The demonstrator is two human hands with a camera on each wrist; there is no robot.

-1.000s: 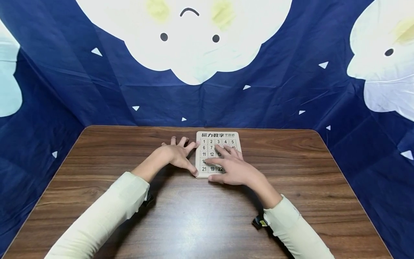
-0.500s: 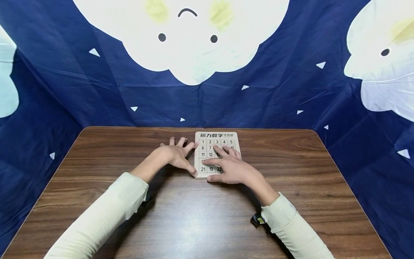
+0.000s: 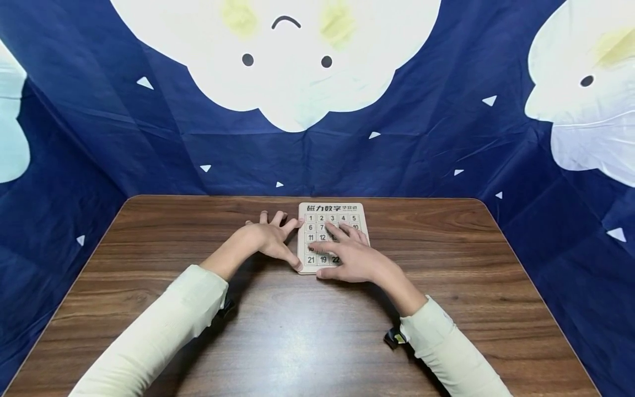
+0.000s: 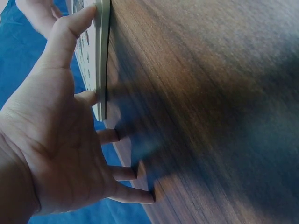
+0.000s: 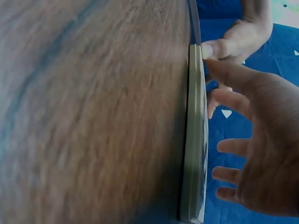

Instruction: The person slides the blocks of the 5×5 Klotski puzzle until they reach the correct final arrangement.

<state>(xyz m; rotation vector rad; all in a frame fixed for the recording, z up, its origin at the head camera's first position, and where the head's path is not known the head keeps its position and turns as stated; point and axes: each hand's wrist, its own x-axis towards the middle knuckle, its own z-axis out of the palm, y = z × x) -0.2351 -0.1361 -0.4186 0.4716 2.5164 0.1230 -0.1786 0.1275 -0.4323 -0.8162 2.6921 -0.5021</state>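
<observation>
A pale number sliding puzzle [image 3: 332, 208] lies flat near the table's back edge, with dark characters across its top and rows of numbered tiles. My left hand [image 3: 272, 238] has its fingers spread. Its thumb and index finger touch the puzzle's left border, while the other fingertips rest on the table in the left wrist view. My right hand [image 3: 359, 262] reaches over the tiles from the right, fingers extended. Its index fingertip is over the tile below 11, and the thumb is at the front edge. That hand hides several right-side tiles.
A brown wood-grain table [image 3: 278, 342] holds the puzzle. Behind it and along its sides hangs a dark blue cloth [image 3: 163, 149] printed with white clouds and small triangles. A small black device [image 3: 394, 337] sits at the right cuff.
The head view has shifted slightly, so the whole scene sits a little differently in the frame. Both hands keep nearly the same place on the puzzle.
</observation>
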